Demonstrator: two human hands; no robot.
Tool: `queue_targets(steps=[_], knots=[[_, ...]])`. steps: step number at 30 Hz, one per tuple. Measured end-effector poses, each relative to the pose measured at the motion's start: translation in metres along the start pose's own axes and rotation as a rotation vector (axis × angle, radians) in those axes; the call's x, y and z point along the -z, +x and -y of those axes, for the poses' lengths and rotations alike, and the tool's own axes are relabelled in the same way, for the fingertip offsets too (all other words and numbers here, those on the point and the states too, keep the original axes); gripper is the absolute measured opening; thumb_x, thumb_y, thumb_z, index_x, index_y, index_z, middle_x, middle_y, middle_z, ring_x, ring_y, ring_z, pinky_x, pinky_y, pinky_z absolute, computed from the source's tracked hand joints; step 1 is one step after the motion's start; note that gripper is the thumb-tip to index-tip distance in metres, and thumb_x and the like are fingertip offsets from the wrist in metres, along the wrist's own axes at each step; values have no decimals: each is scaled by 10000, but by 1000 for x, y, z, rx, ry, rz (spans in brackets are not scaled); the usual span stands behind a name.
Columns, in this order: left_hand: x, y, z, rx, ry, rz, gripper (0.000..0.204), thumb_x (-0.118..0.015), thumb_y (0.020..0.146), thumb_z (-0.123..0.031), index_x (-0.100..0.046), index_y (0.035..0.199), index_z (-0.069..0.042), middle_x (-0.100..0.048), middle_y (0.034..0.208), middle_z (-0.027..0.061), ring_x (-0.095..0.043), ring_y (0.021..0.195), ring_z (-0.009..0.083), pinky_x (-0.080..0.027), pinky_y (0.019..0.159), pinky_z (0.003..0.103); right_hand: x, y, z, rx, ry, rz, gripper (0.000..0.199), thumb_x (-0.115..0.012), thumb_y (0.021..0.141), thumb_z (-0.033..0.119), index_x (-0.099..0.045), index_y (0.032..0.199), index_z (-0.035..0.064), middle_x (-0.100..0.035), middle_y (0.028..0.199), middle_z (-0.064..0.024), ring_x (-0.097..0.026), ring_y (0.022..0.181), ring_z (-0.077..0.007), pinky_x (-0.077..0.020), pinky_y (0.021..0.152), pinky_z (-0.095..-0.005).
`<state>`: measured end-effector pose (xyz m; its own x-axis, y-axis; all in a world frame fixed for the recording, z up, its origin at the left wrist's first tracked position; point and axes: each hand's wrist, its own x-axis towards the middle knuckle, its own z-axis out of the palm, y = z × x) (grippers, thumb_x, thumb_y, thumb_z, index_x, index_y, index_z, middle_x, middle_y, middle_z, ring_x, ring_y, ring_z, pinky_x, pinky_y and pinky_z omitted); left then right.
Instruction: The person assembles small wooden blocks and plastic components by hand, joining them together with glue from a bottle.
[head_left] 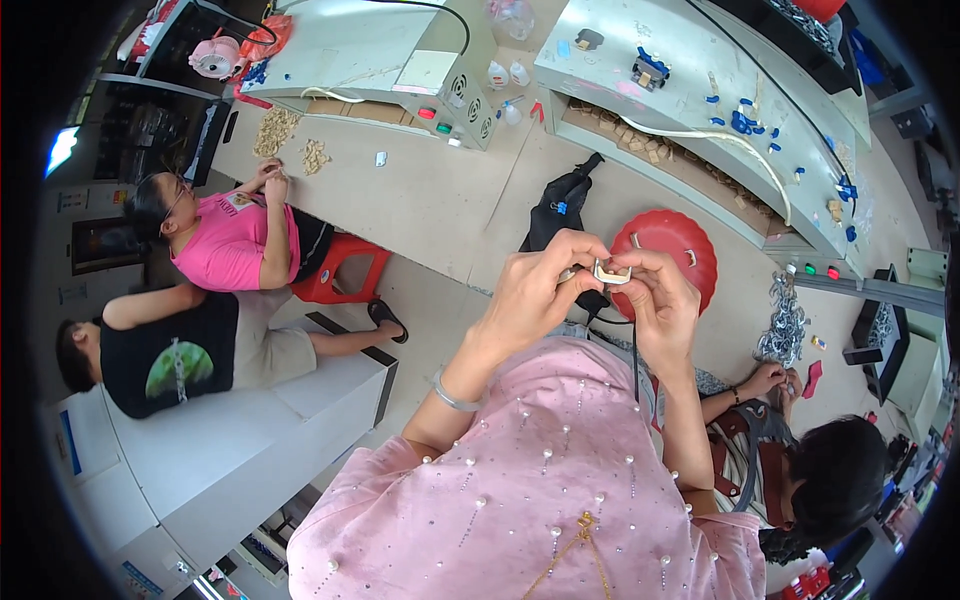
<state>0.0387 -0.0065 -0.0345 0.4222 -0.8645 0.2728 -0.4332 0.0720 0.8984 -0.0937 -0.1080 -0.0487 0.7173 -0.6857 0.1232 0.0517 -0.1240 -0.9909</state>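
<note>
My left hand (532, 290) and my right hand (660, 305) meet in front of my chest. Between their fingertips they pinch a small curved piece (613, 276), whitish outside and tan inside; its exact kind does not show. Just beyond my right hand lies a red scalloped plate (672, 232) with a few small pale pieces on it. A black cloth bundle (548, 218) with a blue binder clip (560, 208) on it lies beyond my left hand. Fingers partly cover the held piece.
A pale metal machine (690, 110) stands ahead, small tan blocks (650, 150) in its slot and blue clips (742, 122) on top. Another machine (400, 60) is at far left. Metal parts (783, 322) lie near a person (830, 470) at right. Two people sit at left.
</note>
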Motion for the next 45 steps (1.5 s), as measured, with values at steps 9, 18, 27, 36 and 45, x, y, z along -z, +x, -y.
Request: queue_targets(steps=[9, 18, 27, 36, 45], knots=[[2, -2, 4, 38, -46, 11, 229, -602, 803, 88, -506, 998, 15, -661, 836, 96, -670, 737, 152, -515, 616, 240, -1, 0, 1, 33, -43, -10, 159, -587, 819, -71, -601, 970, -21, -651, 867, -100, -659, 798, -174, -513, 696, -257], [3, -1, 3, 64, -73, 19, 219, -595, 813, 85, -509, 1001, 12, -660, 832, 98, -663, 724, 141, -502, 609, 231, -1, 1, 3, 32, -66, -8, 164, -588, 817, -71, -602, 972, -20, -651, 863, -99, -657, 797, -169, -506, 693, -254], [2, 0, 4, 9, -45, -16, 220, -613, 787, 85, -577, 994, 20, -660, 861, 99, -655, 697, 146, -499, 580, 236, -2, 0, 0, 54, -92, -18, 152, -590, 815, -67, -607, 958, -17, -654, 858, -99, -657, 784, -171, -507, 692, -262], [3, 0, 6, 3, -96, -33, 219, -641, 796, 1, -629, 1015, 4, -661, 814, 73, -634, 658, 120, -485, 572, 227, -2, -2, -1, -80, 43, 32, 107, -591, 860, 13, -594, 952, -41, -635, 813, -67, -616, 721, -109, -492, 651, -238], [5, 1, 7, 13, -44, -44, 244, -664, 817, -160, -642, 1020, -26, -623, 678, 25, -562, 589, 58, -414, 517, 196, -3, -3, 2, -160, 192, 128, 153, -546, 920, 90, -588, 972, -47, -617, 830, -49, -576, 701, -85, -479, 639, -219]])
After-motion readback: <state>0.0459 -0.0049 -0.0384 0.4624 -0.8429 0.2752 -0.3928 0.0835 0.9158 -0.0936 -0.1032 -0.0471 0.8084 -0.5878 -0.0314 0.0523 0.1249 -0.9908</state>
